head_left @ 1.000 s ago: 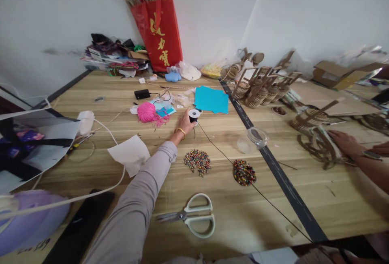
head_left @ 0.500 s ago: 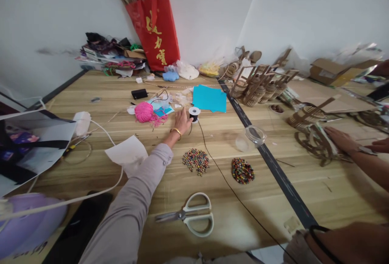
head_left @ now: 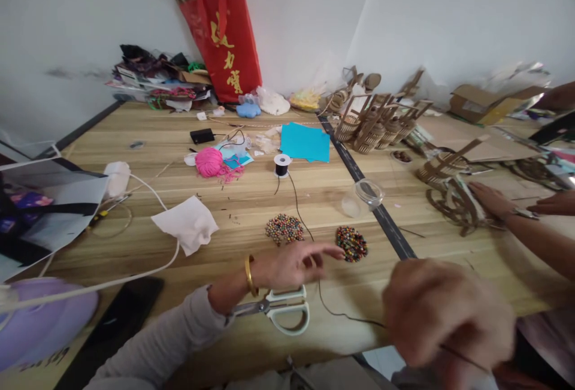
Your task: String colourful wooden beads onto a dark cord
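My left hand (head_left: 299,265), with a gold bangle at the wrist, hovers over the scissors with its fingers apart and nothing in them. At the lower right, my right hand (head_left: 449,312) is blurred and closed on a thin dark cord (head_left: 345,316). That cord runs slack over the table to the white spool (head_left: 281,164) of black cord, which stands upright. Loose coloured beads (head_left: 284,228) lie just behind my left hand, and a darker pile of beads (head_left: 351,244) is near its fingertips. White-handled scissors (head_left: 290,318) lie partly under the hand.
Pink yarn (head_left: 209,162), blue sheets (head_left: 305,142) and a clear round container (head_left: 369,192) are farther back. White paper (head_left: 187,222) and a phone (head_left: 117,324) lie left. Small woven baskets (head_left: 372,129) stand back right. Another person's hands (head_left: 492,199) rest at the right.
My left hand has left the spool and moved toward me, its fingers now apart. My right hand has risen into fuller view with the cord. The cord has gone from nearly straight to slack.
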A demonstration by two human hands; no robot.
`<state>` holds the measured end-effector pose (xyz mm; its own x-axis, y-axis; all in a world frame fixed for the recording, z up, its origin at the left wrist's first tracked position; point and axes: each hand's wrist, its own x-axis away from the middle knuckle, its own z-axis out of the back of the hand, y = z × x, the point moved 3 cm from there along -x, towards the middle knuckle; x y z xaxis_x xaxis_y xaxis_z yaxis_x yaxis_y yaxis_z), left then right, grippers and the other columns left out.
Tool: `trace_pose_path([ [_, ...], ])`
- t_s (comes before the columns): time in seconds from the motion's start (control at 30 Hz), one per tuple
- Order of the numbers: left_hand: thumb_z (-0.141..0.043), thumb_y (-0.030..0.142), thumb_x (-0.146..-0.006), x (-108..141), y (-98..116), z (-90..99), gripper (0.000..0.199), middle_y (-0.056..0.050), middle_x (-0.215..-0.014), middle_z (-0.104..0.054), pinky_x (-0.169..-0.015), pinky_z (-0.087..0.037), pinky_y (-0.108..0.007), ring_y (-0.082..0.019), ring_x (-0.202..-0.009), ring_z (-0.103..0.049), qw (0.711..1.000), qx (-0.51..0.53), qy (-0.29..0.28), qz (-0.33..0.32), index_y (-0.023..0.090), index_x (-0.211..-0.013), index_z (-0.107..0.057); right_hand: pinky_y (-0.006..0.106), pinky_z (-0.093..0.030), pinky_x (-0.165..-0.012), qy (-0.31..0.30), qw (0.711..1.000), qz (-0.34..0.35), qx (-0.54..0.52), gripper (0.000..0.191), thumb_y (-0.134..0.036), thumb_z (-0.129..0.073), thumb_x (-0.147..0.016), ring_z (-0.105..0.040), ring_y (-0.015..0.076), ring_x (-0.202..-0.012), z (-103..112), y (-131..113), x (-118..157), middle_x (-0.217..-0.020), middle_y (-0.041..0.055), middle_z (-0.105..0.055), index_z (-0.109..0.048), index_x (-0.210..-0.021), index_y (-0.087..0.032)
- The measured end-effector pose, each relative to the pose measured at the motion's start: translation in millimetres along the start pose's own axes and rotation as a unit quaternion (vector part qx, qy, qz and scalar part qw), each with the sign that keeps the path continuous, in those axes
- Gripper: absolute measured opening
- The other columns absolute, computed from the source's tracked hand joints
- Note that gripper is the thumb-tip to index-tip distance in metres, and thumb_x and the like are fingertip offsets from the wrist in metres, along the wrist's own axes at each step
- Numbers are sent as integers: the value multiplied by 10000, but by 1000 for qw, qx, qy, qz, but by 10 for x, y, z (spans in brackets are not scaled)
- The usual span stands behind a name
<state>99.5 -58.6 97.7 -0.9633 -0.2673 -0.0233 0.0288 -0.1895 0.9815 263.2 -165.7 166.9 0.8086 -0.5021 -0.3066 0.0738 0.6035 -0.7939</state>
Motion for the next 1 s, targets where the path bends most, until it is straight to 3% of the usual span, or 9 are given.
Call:
trace_pose_path([
  [0.13,-613,441,-806,177,27,-323,507,-117,-1073,-634,-706,-450,-262,-142,-811,-583,963,235,-130,1,193,-1237,-513,258,-506,-769,-26,996,-78,-30,321,-387,-573,-885,-633,144,-842,83,152,-395,-914,111,-660,-604,-1039,-107],
  [0.27,-620,478,-793,284,-55,-423,441,-62,-787,-649,-683,-424,-243,-117,-691,-550,950,285,-121,51,144,-1079,-580,265,-496,-765,-24,991,-130,-29,265,-305,-617,-860,-611,141,-837,11,296,-446,-903,82,-634,-616,-1051,-121],
  [0.37,-480,512,-869,363,-91,-406,426,-64,-678,-625,-709,-432,-268,-132,-662,-549,957,275,-62,67,117,-920,-633,285,-482,-842,2,987,-139,-75,402,-286,-681,-808,-602,152,-912,-35,497,-505,-984,67,-619,-566,-1174,-167],
  [0.47,-452,485,-890,464,-104,-362,425,-91,-723,-644,-741,-441,-295,-163,-710,-594,956,287,-7,65,109,-930,-645,333,-429,-972,79,977,-150,-133,796,-324,-791,-680,-512,204,-1137,-82,785,-578,-1253,103,-497,-398,-1365,-223],
  [0.6,-451,431,-904,610,-124,-276,380,-121,-843,-675,-820,-431,-325,-190,-824,-604,974,211,55,57,114,-910,-661,371,-426,-978,30,962,-161,-219,921,-349,-823,-618,-554,201,-1101,-236,1095,-577,-1218,94,-537,-343,-1395,-233],
  [0.77,-433,350,-926,719,-203,-87,329,-99,-817,-665,-817,-442,-323,-185,-838,-607,964,227,136,24,126,-945,-673,367,-474,-908,-58,947,-193,-252,717,-354,-785,-674,-619,197,-1004,-345,1221,-482,-1079,81,-631,-458,-1292,-195],
  [0.87,-433,294,-930,738,-265,41,289,-88,-838,-655,-838,-440,-333,-193,-874,-607,950,253,185,-8,142,-936,-678,289,-527,-761,-62,925,-222,-302,721,-356,-749,-723,-653,166,-891,-396,1279,-433,-1057,82,-625,-394,-1330,-196],
  [1.0,-475,243,-905,741,-320,174,238,-81,-795,-656,-882,-426,-368,-220,-905,-606,922,280,261,-63,143,-911,-691,177,-489,-568,-41,912,-263,-311,656,-346,-714,-768,-601,77,-653,-442,1368,-365,-900,33,-635,-394,-1320,-193],
])
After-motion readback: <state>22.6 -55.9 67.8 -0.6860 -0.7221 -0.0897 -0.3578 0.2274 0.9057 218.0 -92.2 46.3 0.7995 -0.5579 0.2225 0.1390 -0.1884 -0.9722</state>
